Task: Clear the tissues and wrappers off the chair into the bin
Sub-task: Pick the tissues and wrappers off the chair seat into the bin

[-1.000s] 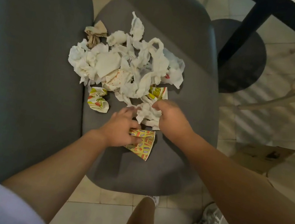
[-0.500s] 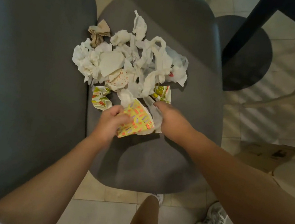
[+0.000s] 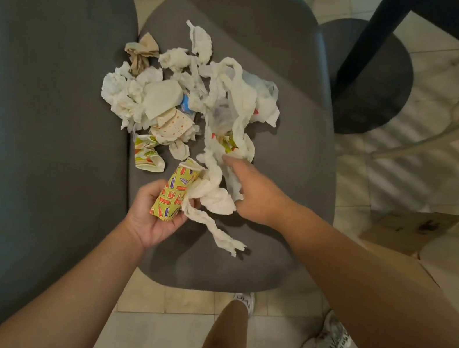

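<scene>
Head view looks down on a dark grey bench or sofa seat (image 3: pixel 34 108) filling the left side, with a grey upholstered chair (image 3: pixel 254 255) pushed against it at centre. Tiled floor (image 3: pixel 178 333) shows beyond, along with the round black base of a table (image 3: pixel 374 76) to the upper right and a piece of brown cardboard (image 3: pixel 411 233) at the right edge. Below the chair's front edge stand the person's bare legs and white sneakers (image 3: pixel 326 347).

On the chair seat lies a heap of crumpled white tissues (image 3: pixel 150 95) mixed with wrappers, spreading from the seam beside the bench toward the middle. A scrunched brown paper napkin (image 3: pixel 142 54) sits at the heap's upper left corner, and a crushed printed wrapper (image 3: pixel 147 156) lies at its lower left.

The left hand (image 3: pixel 153 215) is palm up just above the seat's front half, fingers curled around a yellow-green printed wrapper (image 3: pixel 174 194) together with a twisted tissue strip (image 3: pixel 213 226) that trails down onto the seat. The right hand (image 3: pixel 253 190) reaches in from the right, its fingers pressed into a long strand of tissue (image 3: pixel 223 130); whether they pinch it or only touch it I cannot tell.
</scene>
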